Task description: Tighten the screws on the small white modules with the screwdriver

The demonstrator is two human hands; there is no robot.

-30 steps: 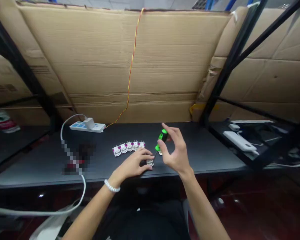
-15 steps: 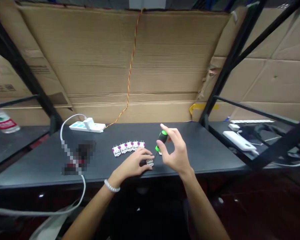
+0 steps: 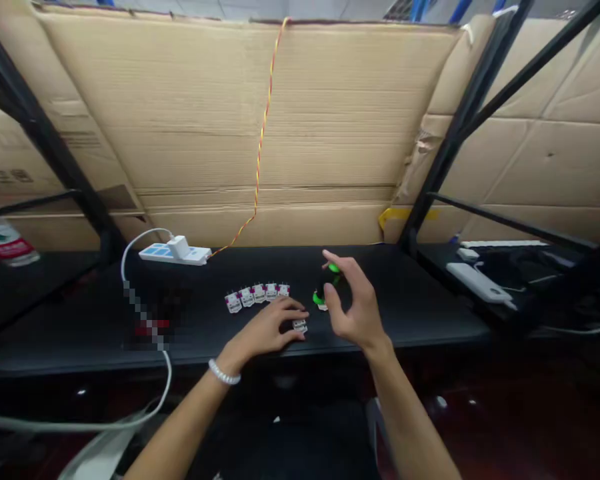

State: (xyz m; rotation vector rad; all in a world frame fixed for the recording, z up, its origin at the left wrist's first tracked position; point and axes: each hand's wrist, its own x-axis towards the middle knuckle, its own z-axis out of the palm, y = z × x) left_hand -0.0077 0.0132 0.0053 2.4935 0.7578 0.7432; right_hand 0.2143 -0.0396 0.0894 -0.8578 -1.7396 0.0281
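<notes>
The left hand (image 3: 266, 327) pinched a white block (image 3: 300, 327) between its fingers; right of that block, the right hand (image 3: 355, 303) gripped a screwdriver (image 3: 325, 283). The block looked unfinished; whether the 5 modules (image 3: 259, 293) beyond it, leftward, were done couldn't be told.

Right of the right hand (image 3: 353, 303), a lane crosses the counter (image 3: 410, 307) to the slanting black post (image 3: 437, 153). The screwdriver (image 3: 321, 291) narrows the gap between the 2 hands. Beyond the left hand (image 3: 270, 325), 5 white modules (image 3: 259, 293) block the way; cardboard (image 3: 330, 133) walls off the back.
</notes>
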